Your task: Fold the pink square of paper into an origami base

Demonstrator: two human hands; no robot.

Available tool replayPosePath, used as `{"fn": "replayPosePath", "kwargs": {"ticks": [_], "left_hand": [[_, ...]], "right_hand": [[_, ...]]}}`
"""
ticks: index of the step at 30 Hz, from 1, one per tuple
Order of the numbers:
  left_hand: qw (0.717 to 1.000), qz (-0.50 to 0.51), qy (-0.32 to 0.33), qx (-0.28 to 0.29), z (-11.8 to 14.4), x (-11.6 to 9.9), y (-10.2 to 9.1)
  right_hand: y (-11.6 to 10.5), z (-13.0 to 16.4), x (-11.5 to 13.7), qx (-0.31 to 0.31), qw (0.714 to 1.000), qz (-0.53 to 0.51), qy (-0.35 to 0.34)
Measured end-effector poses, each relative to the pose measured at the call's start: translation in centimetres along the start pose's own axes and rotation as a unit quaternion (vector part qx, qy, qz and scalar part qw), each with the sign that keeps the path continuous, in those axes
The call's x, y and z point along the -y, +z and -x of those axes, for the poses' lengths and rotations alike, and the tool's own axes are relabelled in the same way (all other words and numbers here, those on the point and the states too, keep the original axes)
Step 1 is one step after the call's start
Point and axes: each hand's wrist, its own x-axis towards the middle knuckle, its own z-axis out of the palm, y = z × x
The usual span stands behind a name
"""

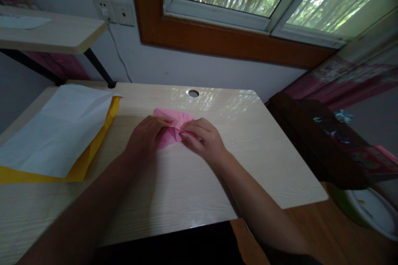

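Note:
A small sheet of pink paper (174, 116), creased with several folds, lies in the middle of the pale wooden desk (192, 186). My left hand (146, 134) grips its left side, fingers bent over the paper and partly hiding it. On the right side, my right hand (205, 136) pinches a raised fold between thumb and fingers. Both hands rest close to the desk top, a short gap apart. Part of the paper's lower edge shows between them.
At the left lie a large white sheet (59, 128) and a yellow sheet (83, 165) under it. A raised shelf (62, 35) stands at the back left. The desk has a round cable hole (193, 93) near its far edge. A round basin (373, 211) sits on the floor to the right.

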Motion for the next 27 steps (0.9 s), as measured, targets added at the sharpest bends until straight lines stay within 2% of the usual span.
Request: {"fn": "replayPosePath", "kwargs": {"ticks": [4, 9, 14, 21, 24, 27], "left_hand": [[0.999, -0.016, 0.028, 0.002, -0.1, -0.1, 0.0], [0.998, -0.033, 0.06, -0.002, -0.1, -0.3, 0.1], [0.993, -0.054, 0.096, 0.032, -0.1, -0.8, -0.2], [0.99, -0.068, 0.117, 0.03, -0.3, -0.9, -0.7], [0.989, -0.08, 0.122, 0.039, -0.3, -0.6, -0.8], [0.986, -0.081, 0.134, 0.05, -0.3, -0.3, -1.1]], "right_hand": [[0.3, 0.2, -0.3, -0.016, 1.0, 0.001, -0.011], [0.4, 0.3, -0.3, -0.006, 1.0, 0.002, -0.009], [0.3, 0.4, -0.3, 0.0, 1.0, 0.01, -0.01], [-0.2, -0.1, 0.7, 0.007, 0.999, -0.045, -0.01], [-1.1, -0.3, 1.0, 0.003, 0.993, -0.116, 0.03], [-1.7, -0.1, 0.3, -0.037, 0.974, -0.185, 0.127]]}}
